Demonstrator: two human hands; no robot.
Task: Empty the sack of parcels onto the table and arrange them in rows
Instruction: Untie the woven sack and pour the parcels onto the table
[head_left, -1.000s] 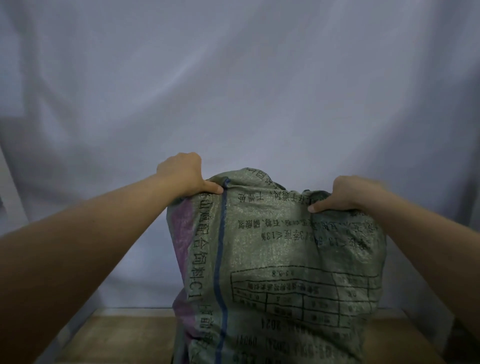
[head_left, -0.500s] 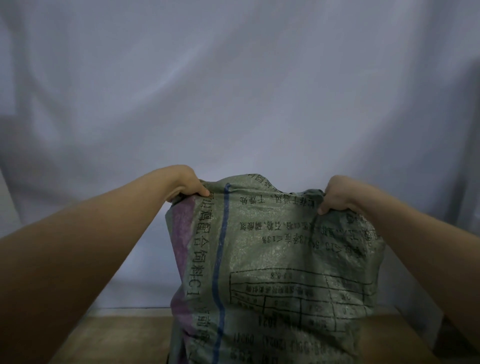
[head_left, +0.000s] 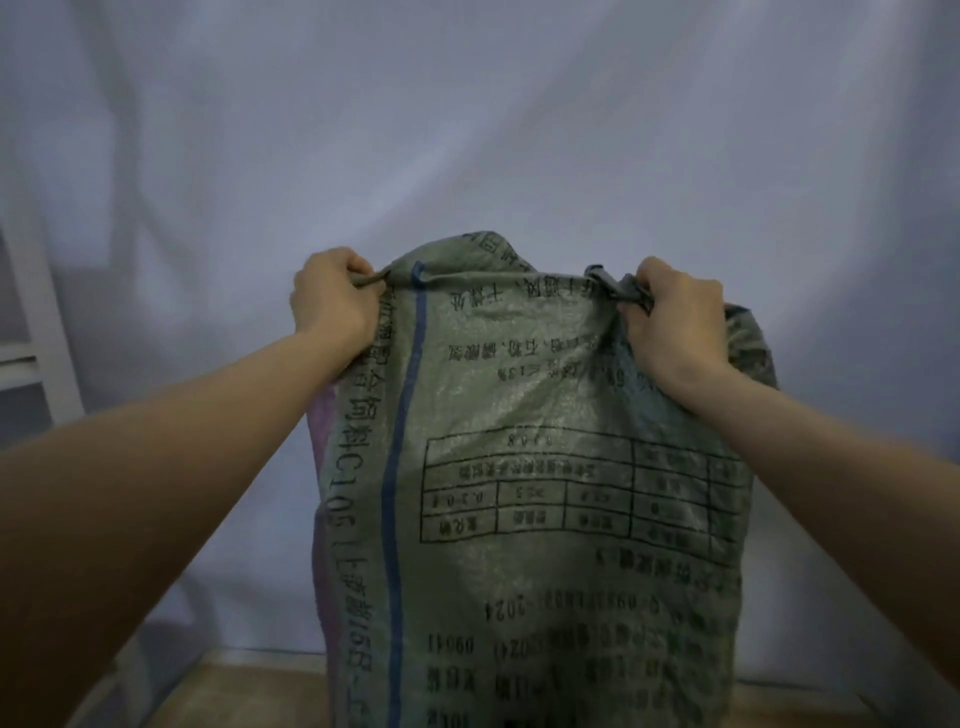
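While the sack (head_left: 545, 467) hung upright over the table (head_left: 249, 691), we had both fists clenched on its upper edge: left hand (head_left: 332, 301) on the left corner, right hand (head_left: 675, 322) bunching the right corner. The body of the sack dropped below and between our grips, print upside down, its bottom end out of frame. We saw no parcels. A white backdrop (head_left: 467, 130) hung behind.

I am seeing the sack (head_left: 519, 467) running off the bottom edge, its contents hidden inside; it is blocking most of the table (head_left: 249, 691); its upside-down print is blurring beyond reading.
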